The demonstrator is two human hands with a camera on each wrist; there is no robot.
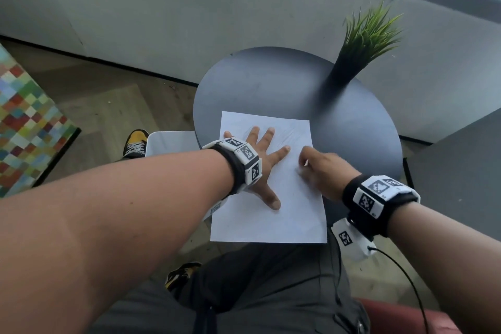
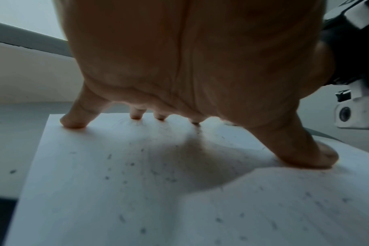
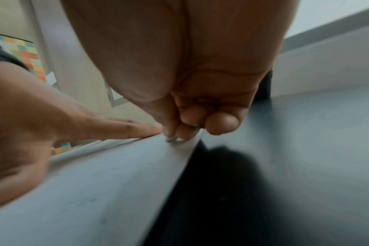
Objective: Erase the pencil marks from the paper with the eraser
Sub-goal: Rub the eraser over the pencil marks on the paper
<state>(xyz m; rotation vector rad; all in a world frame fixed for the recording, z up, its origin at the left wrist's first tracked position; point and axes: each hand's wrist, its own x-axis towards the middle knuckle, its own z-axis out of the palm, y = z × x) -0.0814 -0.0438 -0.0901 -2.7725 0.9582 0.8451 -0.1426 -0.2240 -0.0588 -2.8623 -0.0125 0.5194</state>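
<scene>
Head view: left hand fingers splay flat on the paper; right hand fingers curl, eraser hidden.

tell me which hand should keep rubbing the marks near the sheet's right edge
Right. The right hand is curled at the paper's right edge, apparently pinching the eraser. The left hand lies spread flat, pinning the sheet to the table.

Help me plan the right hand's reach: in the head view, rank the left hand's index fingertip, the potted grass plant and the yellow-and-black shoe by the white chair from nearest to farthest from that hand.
From the right hand:
1. Left hand's index fingertip, just to its left on the paper.
2. Potted grass plant, beyond it at the table's far side.
3. Yellow-and-black shoe, far left on the floor.
</scene>
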